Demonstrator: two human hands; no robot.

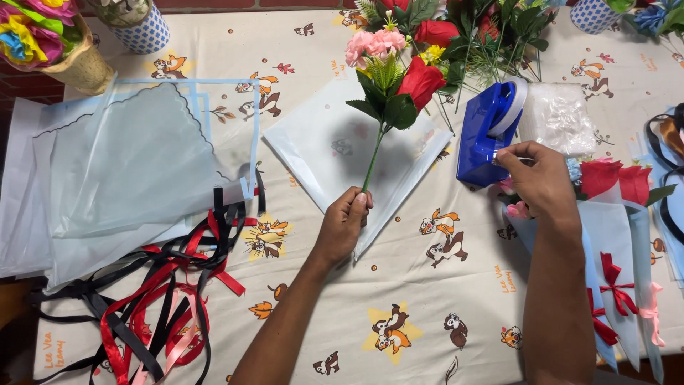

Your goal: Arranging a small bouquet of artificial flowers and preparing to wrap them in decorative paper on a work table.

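The left hand (344, 226) was clamped on the flower bunch (392, 71) stem above the wrapping sheet (320, 142); the right hand (539, 177) pinched tape at the blue dispenser (479, 135).

Printed tablecloth (399, 285) covers the table. Loose red and black ribbons (160, 299) lie at lower left, beside a stack of pale blue wrapping sheets (121, 171). Finished wrapped bouquets (616, 214) lie at right. Blue-patterned cup (146, 32) stands at top left.

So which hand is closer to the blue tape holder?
The right hand. Its fingers touch the tape at the front of the blue tape holder. The left hand is off to the holder's left and lower, gripping the stem of the small flower bunch.
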